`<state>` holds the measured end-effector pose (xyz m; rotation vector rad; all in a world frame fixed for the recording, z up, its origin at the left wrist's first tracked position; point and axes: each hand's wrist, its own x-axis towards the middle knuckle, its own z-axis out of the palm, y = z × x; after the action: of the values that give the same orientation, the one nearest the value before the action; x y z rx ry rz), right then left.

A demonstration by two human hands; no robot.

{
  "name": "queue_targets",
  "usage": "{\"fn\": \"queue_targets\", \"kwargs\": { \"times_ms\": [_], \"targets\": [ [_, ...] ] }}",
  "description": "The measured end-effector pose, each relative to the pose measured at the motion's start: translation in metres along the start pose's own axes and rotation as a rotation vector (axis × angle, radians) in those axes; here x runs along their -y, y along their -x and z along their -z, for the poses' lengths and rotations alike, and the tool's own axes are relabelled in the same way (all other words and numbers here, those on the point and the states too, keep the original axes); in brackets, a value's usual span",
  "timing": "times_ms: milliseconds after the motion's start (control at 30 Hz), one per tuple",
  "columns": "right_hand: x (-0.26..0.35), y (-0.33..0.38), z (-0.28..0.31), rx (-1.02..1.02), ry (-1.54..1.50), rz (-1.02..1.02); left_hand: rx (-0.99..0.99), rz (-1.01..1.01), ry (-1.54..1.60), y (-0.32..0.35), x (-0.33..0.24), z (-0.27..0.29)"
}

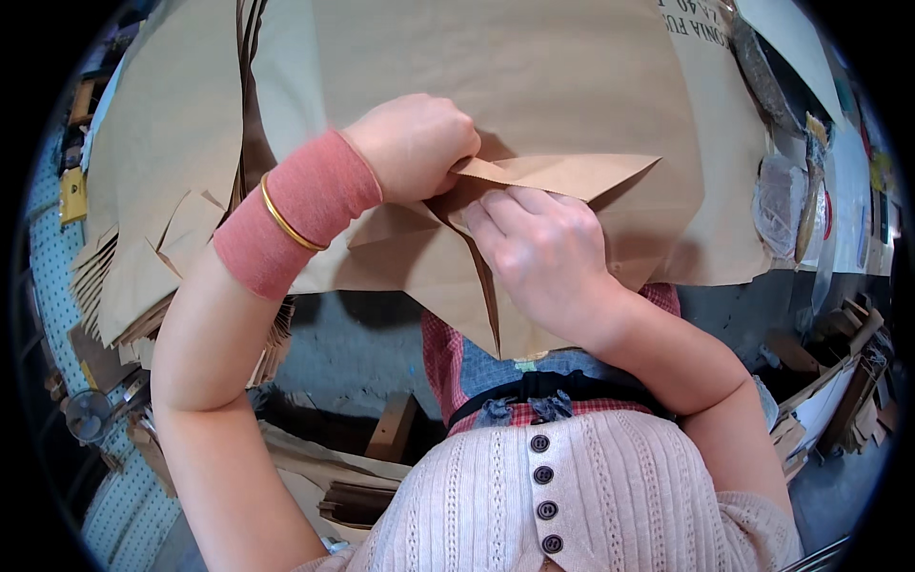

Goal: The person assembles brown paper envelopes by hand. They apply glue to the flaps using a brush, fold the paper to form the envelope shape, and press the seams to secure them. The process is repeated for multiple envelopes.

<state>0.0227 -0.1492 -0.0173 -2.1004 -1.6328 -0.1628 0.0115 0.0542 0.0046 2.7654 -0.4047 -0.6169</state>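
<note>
A brown paper bag (pixel 572 176), partly folded, lies on a large sheet of brown paper (pixel 534 76). My left hand (pixel 415 143) is closed into a fist pressing down on the bag's folded flap; its wrist carries a pink wristband and a gold bangle. Right beside it, my right hand (pixel 543 253) pinches the paper's fold with the fingertips. The two hands touch at the crease. The bag's lower point hangs over the table edge toward my body.
A stack of folded brown paper bags (pixel 143 257) sits at the left. Clear plastic-wrapped items (pixel 786 200) lie at the right. Below are a grey floor, wooden pieces (pixel 391 429) and scraps, and more wood (pixel 848 372) at the right.
</note>
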Motion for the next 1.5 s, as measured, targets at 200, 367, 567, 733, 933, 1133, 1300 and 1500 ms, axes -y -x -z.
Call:
{"fn": "queue_targets", "kwargs": {
  "times_ms": [200, 367, 567, 733, 933, 1133, 1300, 1500],
  "targets": [
    [-0.001, -0.001, -0.002, -0.039, -0.027, 0.011, 0.012, -0.025, -0.061, -0.001, -0.001, 0.000],
    [-0.001, 0.000, -0.004, -0.052, -0.018, 0.012, 0.000, 0.006, 0.024, -0.002, 0.004, -0.002],
    [-0.001, 0.001, -0.001, -0.004, -0.019, -0.002, 0.024, 0.030, 0.071, -0.002, 0.005, 0.000],
    [-0.001, 0.004, 0.001, 0.058, -0.030, -0.024, 0.019, 0.022, 0.072, -0.002, 0.003, -0.002],
    [-0.002, 0.001, 0.005, 0.065, -0.033, -0.024, 0.047, 0.023, -0.047, -0.003, -0.004, 0.001],
    [-0.001, 0.000, 0.004, 0.061, -0.030, -0.023, -0.007, 0.011, -0.006, -0.001, 0.002, -0.005],
    [-0.002, -0.002, -0.001, -0.007, -0.048, -0.003, -0.002, 0.051, 0.144, -0.002, 0.011, -0.006],
    [0.000, -0.001, 0.005, 0.083, -0.018, -0.025, 0.033, 0.028, 0.079, -0.004, 0.007, -0.004]
  ]
}}
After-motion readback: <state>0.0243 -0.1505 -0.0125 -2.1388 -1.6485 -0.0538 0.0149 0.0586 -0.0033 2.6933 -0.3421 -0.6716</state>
